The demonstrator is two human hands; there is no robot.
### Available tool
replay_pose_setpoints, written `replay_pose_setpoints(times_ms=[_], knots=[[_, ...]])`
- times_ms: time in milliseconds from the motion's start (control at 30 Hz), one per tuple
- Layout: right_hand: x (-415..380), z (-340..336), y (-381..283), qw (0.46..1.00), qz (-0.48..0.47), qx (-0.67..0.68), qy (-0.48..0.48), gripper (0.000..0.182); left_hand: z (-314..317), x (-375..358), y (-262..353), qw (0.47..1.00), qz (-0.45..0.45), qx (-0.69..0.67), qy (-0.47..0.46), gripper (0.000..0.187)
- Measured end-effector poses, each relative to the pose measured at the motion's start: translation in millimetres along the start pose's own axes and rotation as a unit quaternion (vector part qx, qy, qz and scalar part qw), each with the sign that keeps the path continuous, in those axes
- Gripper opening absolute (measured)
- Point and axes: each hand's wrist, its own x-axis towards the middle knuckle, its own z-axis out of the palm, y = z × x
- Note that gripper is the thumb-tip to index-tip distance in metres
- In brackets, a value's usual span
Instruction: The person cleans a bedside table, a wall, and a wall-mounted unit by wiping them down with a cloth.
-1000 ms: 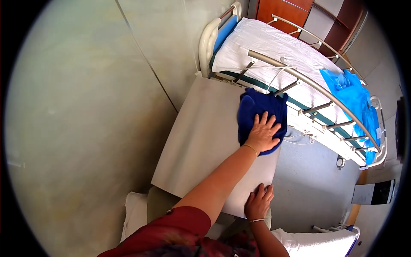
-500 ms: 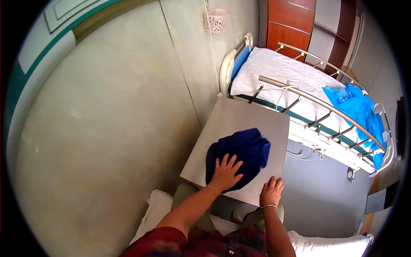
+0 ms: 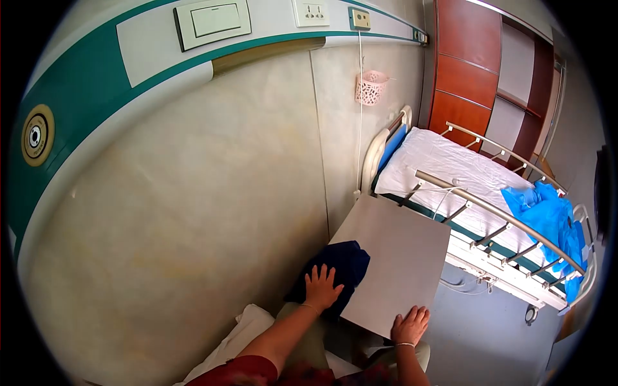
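A dark blue cloth (image 3: 351, 262) lies bunched at the left front edge of a grey bedside tabletop (image 3: 399, 248), partly over its edge. My left hand (image 3: 322, 289) presses flat on the cloth, fingers spread. At the tabletop's front right corner rests my right hand (image 3: 410, 326), its fingers stretched out over the surface and holding nothing. The part of the cloth under my left palm is hidden.
Beyond the tabletop stands a hospital bed with a white sheet (image 3: 444, 157), metal side rails (image 3: 496, 212) and blue plastic sheeting (image 3: 547, 212). A wall runs along the left, with a pink basket (image 3: 371, 88) hanging on it. A wooden cabinet (image 3: 467, 71) stands behind.
My left hand has slid the blue cloth left across the tabletop to its left edge. My right hand stays at the front right corner. The view has tilted upward, showing more wall.
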Motion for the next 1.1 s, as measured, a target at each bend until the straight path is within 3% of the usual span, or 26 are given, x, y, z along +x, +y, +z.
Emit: replay_pose_setpoints(times_ms=[133, 267, 367, 433, 467, 533, 600, 633, 667, 700, 733, 767, 800, 867, 900, 1000, 1100], knots=[[1.9, -4.0, -6.9, 0.999, 0.012, -0.027, -0.022, 0.061, 7.1, 22.2, 19.7, 1.0, -0.015, 0.005, 0.002, 0.06], [1.5, -0.7, -5.3, 0.999, 0.0, -0.038, 0.001, 0.06, 1.6, 15.3, 51.1, 0.992, 0.125, -0.024, -0.007, 0.055], [1.3, -3.6, -7.9, 0.999, 0.003, -0.041, 0.008, 0.059, 11.9, 3.0, 57.8, 0.98, 0.192, -0.051, 0.023, 0.051], [0.2, -3.0, -8.8, 0.999, -0.001, -0.039, 0.013, 0.058, 31.0, 2.2, 50.1, 0.943, 0.281, -0.158, 0.082, 0.04], [-0.5, -3.4, -7.7, 0.999, 0.0, -0.04, 0.018, 0.058, 33.1, -0.1, 48.3, 0.943, 0.28, -0.158, 0.084, 0.04], [-0.2, -2.0, -5.7, 0.999, -0.002, -0.039, 0.023, 0.058, 14.4, -2.1, 47.0, 0.942, 0.183, -0.281, 0.032, 0.023], [-1.0, 0.0, -5.9, 0.999, -0.004, -0.032, 0.026, 0.057, 5.5, 17.9, 40.2, 0.922, -0.035, -0.385, 0.019, 0.024], [-1.5, 0.7, -4.4, 0.999, -0.007, -0.033, 0.026, 0.057, -1.8, 31.9, 31.6, 0.67, -0.178, -0.72, -0.044, 0.028], [-0.9, 1.0, -2.9, 0.999, -0.011, -0.034, 0.027, 0.057, -11.0, 43.8, 16.1, 0.509, -0.211, -0.833, -0.057, 0.03], [-0.3, 1.1, -1.7, 0.999, -0.015, -0.03, 0.027, 0.057, -70.0, 47.8, 16.5, 0.446, -0.204, -0.871, -0.03, 0.03], [-0.9, 1.0, -1.4, 0.999, -0.013, -0.032, 0.03, 0.057, -82.2, 65.4, -1.6, 0.382, -0.171, -0.908, -0.035, 0.032], [-2.2, 0.6, -1.5, 0.999, -0.012, -0.034, 0.031, 0.057, -126.8, 69.1, -4.1, 0.36, -0.14, -0.922, 0.016, 0.035], [-2.0, -0.6, -2.0, 0.999, -0.017, -0.029, 0.03, 0.057, -174.3, 68.3, -9.3, 0.356, -0.126, -0.924, 0.066, 0.037], [-1.3, -5.4, -3.4, 1.0, 0.009, -0.02, -0.01, 0.059, -257.5, 57.9, -17.1, 0.361, -0.008, -0.922, 0.137, 0.037], [-1.6, -8.8, -5.1, 1.0, 0.012, -0.02, -0.017, 0.059, -291.5, 50.7, -22.4, 0.403, 0.037, -0.891, 0.208, 0.036], [-0.3, -1.4, 0.0, 1.0, 0.005, -0.023, -0.012, 0.059, -375.7, 15.0, -30.9, 0.625, 0.14, -0.617, 0.458, 0.034], [-1.0, -5.8, -1.7, 1.0, 0.008, -0.018, -0.015, 0.06, -430.3, 0.6, -43.5, 0.68, 0.162, -0.335, 0.632, 0.034]])
